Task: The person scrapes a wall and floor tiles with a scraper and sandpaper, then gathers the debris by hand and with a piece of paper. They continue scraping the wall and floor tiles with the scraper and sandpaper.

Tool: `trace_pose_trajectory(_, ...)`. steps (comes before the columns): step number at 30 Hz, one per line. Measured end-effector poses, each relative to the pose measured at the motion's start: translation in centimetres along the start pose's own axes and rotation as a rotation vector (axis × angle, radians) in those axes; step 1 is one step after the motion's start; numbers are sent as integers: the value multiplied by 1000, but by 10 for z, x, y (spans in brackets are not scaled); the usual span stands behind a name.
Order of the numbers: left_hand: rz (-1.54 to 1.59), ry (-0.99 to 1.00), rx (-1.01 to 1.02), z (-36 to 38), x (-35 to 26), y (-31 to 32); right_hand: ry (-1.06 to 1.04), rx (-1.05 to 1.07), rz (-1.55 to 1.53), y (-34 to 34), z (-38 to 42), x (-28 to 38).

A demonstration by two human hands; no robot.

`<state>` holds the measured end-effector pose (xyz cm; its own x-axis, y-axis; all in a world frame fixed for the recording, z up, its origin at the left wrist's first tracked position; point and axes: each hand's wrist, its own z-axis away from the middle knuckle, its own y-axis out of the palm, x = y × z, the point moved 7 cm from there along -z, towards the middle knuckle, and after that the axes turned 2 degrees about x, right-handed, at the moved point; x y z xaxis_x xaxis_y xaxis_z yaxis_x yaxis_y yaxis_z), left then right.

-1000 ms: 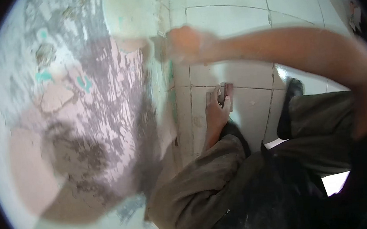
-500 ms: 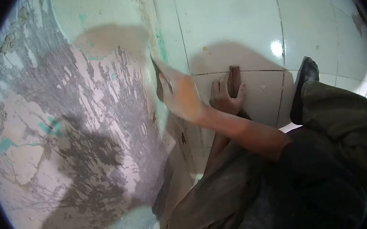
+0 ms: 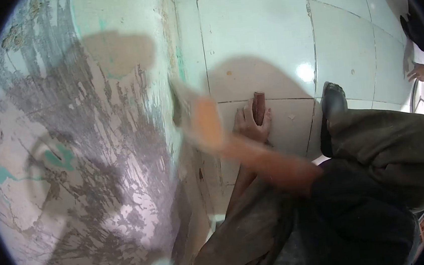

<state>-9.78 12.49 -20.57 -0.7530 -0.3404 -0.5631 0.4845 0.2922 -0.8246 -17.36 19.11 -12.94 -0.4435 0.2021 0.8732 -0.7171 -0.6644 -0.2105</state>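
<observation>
My right hand [image 3: 203, 120], blurred by motion, reaches across to the wall's edge. Its fingers are closed on a thin, flat, dark-edged piece [image 3: 176, 103] pressed against or close to the wall [image 3: 135, 124]; its kind is too smeared to tell. Below the right forearm, my left hand [image 3: 253, 128] rests on the tiled floor [image 3: 259, 32], fingers curled around a brown rolled strip [image 3: 259, 105] that resembles sandpaper. The wall surface is patchy, with grey scraped streaks, pale coating and green paint remnants.
My bent legs [image 3: 379, 143] and a dark-covered foot [image 3: 334, 101] are to the right. At the far right edge another person's hand [image 3: 423, 71] shows. A narrow ledge [image 3: 196, 184] runs where wall and floor meet. Shadows fall over wall and tiles.
The view has shifted slightly, moving the floor and legs left in the picture. My right hand is more blurred and still at the wall edge. Another person's hand has come into view at right.
</observation>
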Motion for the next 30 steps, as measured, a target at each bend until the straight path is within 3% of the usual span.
trace_pose_trajectory(2,-39,6,9,7,-5,-2,34,59,-30,-11,-38,-19)
trace_pose_trajectory(4,13,-123,103,7,2,8,41,105,-58,-1,-29,-28)
trace_pose_trajectory(5,11,-109,90,3,2,6,-252,-159,-93,-1,9,-10)
trace_pose_trajectory(7,158,-235,227,6,13,15,-555,-425,-133,-12,31,11)
trace_pose_trajectory(10,-9,-149,73,10,9,13,-502,-422,-8,-31,-2,11)
trace_pose_trajectory(12,-26,-174,80,20,7,18,-267,-34,0,-33,-36,1)
trace_pose_trajectory(14,-35,-156,62,8,6,13,-248,-60,-50,-13,-1,-4)
trace_pose_trajectory(16,103,-267,312,8,13,20,-444,-278,-192,-15,30,10)
trace_pose_trajectory(17,195,-218,179,4,10,16,-518,-348,-234,-18,31,10)
trace_pose_trajectory(18,188,-223,181,6,13,18,-535,-380,-181,-20,13,5)
trace_pose_trajectory(19,91,-63,76,-2,-1,8,-545,-407,-127,-27,-5,1)
trace_pose_trajectory(20,43,10,28,1,-9,6,-102,126,230,-20,-35,-8)
trace_pose_trajectory(21,-9,81,-23,3,-16,4,-110,91,31,-30,-35,-3)
trace_pose_trajectory(22,13,20,-68,3,-8,8,-128,41,-162,-38,-36,0)
trace_pose_trajectory(23,29,-36,-113,4,-1,7,-134,35,-169,-27,-20,-3)
trace_pose_trajectory(24,25,-23,-116,5,-1,2,-311,-115,-176,-15,10,-1)
trace_pose_trajectory(25,58,-90,9,6,5,7,-496,-271,-177,-15,29,6)
trace_pose_trajectory(26,91,-160,128,5,10,16,-517,-279,-175,-19,26,9)
trace_pose_trajectory(28,99,-204,156,7,13,17,-499,-246,-126,-20,29,15)
trace_pose_trajectory(29,74,-122,20,4,6,12,-501,-238,-129,-35,23,20)
trace_pose_trajectory(30,47,-49,-114,6,-1,6,-363,-5,-109,-41,5,15)
